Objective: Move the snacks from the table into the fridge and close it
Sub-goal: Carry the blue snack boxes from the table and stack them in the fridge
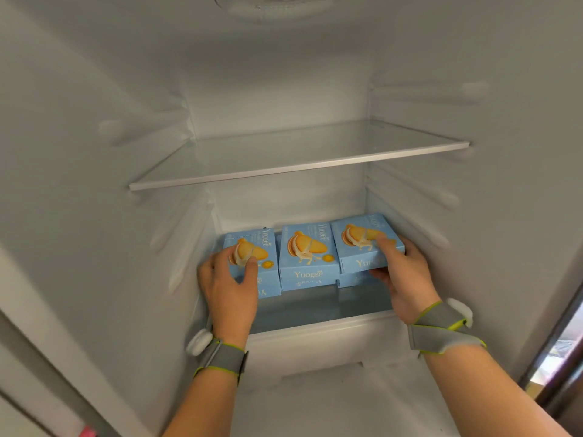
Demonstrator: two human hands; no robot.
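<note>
Light-blue cardboard snack boxes (pixel 307 257), three abreast on lower shelf (pixel 315 305) of white fridge (pixel 94 152). Left box (pixel 268 274) gripped by left hand (pixel 227 279), thumb on top. Right box (pixel 356 250) gripped by right hand (pixel 407 272), fingers beneath.

Inside the fridge (pixel 94 89), an upper shelf (pixel 299 167) spans the compartment above a lower shelf (pixel 315 307). Toward the back of the lower shelf, 3 sit in 1 row: the left box (pixel 268 247), the middle box (pixel 307 250) just beside it, and the right box (pixel 362 257) near the right wall. The left hand (pixel 228 279) holds the left box from the front and the right hand (pixel 407 272) holds the right box. A drawer (pixel 325 351) lies under the lower shelf.
</note>
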